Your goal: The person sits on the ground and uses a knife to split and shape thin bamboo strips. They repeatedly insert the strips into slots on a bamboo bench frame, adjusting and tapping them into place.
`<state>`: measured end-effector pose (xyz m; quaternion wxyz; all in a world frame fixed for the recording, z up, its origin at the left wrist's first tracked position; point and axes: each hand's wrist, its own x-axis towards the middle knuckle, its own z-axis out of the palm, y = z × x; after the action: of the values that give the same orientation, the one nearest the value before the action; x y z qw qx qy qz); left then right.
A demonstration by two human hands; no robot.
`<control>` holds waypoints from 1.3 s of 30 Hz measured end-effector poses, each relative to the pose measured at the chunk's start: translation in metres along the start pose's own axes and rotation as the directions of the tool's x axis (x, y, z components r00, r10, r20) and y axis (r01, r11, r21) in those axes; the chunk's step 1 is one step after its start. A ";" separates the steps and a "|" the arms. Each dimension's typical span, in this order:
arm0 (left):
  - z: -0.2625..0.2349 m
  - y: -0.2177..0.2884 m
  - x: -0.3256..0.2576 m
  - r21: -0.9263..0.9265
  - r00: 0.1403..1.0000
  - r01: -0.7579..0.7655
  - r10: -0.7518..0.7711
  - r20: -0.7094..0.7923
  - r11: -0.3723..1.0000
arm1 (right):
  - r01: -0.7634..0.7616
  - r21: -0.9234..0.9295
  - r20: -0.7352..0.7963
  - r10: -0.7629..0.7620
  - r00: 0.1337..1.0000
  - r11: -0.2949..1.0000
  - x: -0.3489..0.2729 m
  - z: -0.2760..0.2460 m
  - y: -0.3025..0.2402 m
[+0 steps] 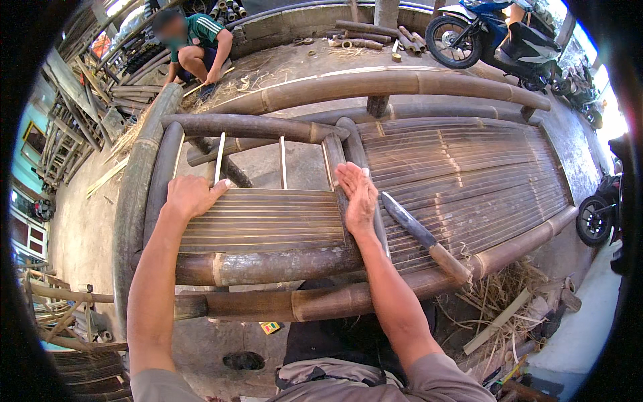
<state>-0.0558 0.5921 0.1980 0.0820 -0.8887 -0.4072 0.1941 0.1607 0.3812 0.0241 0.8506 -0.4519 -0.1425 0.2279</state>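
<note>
**Two flat hands pressing a slat panel into a bamboo frame**

A large bamboo furniture frame (375,84) is lying across the yard, and its thick poles are bending toward the rim of the picture only because of the lens. The long slatted surface (469,174) on the right is sitting fitted between the rails, and appears finished. The shorter slat panel (264,218) is resting in the nearer bay, against the dark front pole (261,266), with three thin pale rods (282,161) showing in the open gap beyond it, apparently the supports it is lying on.

The left hand (191,195) is lying on the panel's far left corner, fingers curled loosely over the edge, gripping nothing. The right hand (356,195) is lying open and flat along the panel's right edge, beside the dark upright pole, also holding nothing; both seem to be pressing the panel level rather than lifting it.

A knife (422,234) with a wooden handle is lying loose on the long slats, just beside the right wrist, within easy reach.

Another person (194,47) is crouching at the far corner; what their hands are working on is too small to tell. A motorbike (495,37) is being cut off by the top edge. The ground under the frame is mostly hidden, and the small yellow object (270,327) below the poles is hard to make out.
</note>
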 end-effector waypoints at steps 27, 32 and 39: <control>0.032 0.116 -0.086 -0.003 0.952 -0.285 0.283 -0.120 0.959 | 0.000 -0.905 0.190 -0.406 0.894 -0.426 -0.134 -0.191 -0.139; 0.057 0.204 -0.142 -0.031 0.876 -0.440 0.422 -0.232 0.897 | 0.053 -0.936 0.230 -0.489 0.842 -0.349 -0.137 -0.196 -0.142; 0.081 0.249 -0.134 0.044 0.827 -0.368 0.348 -0.441 0.929 | 0.029 -0.957 0.198 -0.580 0.790 -0.288 -0.136 -0.197 -0.138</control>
<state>0.0041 0.3267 0.0854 0.1152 -0.9713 -0.2081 -0.0094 0.1688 0.1047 0.0255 0.2285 -0.9036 -0.2193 -0.2884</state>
